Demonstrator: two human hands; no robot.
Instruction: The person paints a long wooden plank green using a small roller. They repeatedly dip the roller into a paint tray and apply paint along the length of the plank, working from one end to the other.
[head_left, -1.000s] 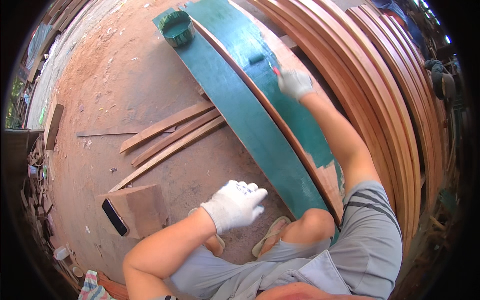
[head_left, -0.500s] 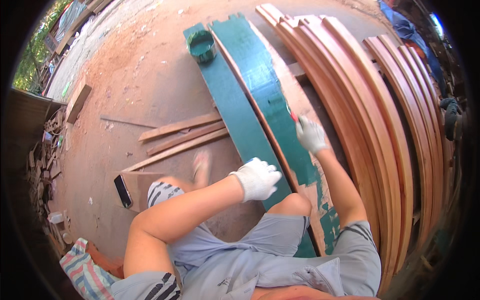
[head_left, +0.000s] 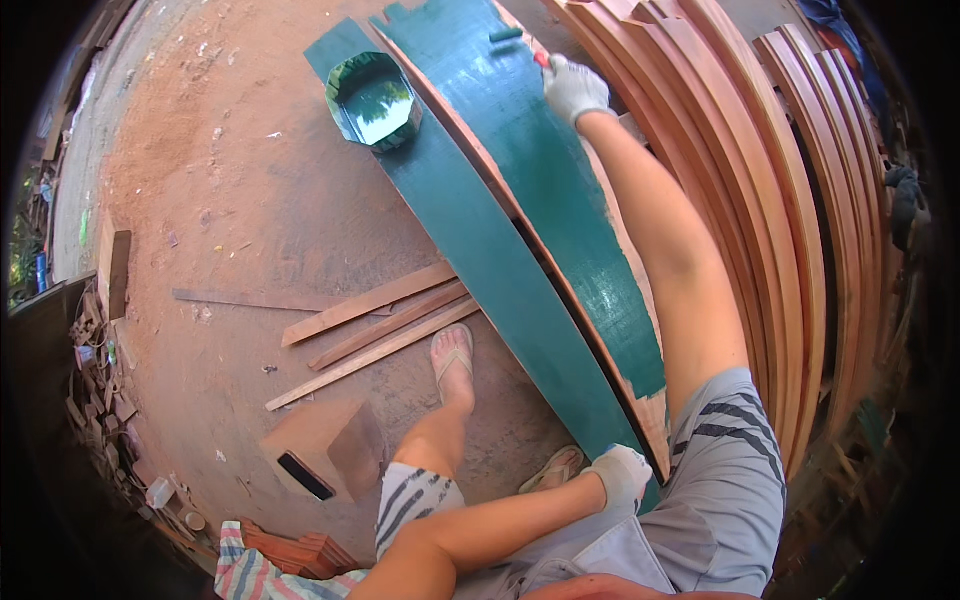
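Note:
My right hand (head_left: pixel 578 88), in a white knit glove, grips the red handle of a small paint roller (head_left: pixel 506 34). The green-coated roller head rests on the far part of a wide board (head_left: pixel 560 195) covered in wet, glossy green paint; bare wood shows along its right edge. My left hand (head_left: pixel 620 472), gloved too, is curled closed low by my lap, over the near end of a narrower green board (head_left: pixel 470 240). Nothing shows sticking out of it. A cut-open container of green paint (head_left: pixel 375 103) stands on the narrower board's far end.
Long reddish wooden planks (head_left: pixel 720 150) lie stacked at the right. Loose wood strips (head_left: pixel 385 300) are on the ground left of the boards. A phone (head_left: pixel 305 476) lies on a wooden block (head_left: pixel 345 440) near my leg. Scrap wood (head_left: pixel 100 400) is heaped at far left.
My right hand has moved the roller away from me to the board's far part. Green now covers more of the board's near part. My left hand has dropped back toward my lap.

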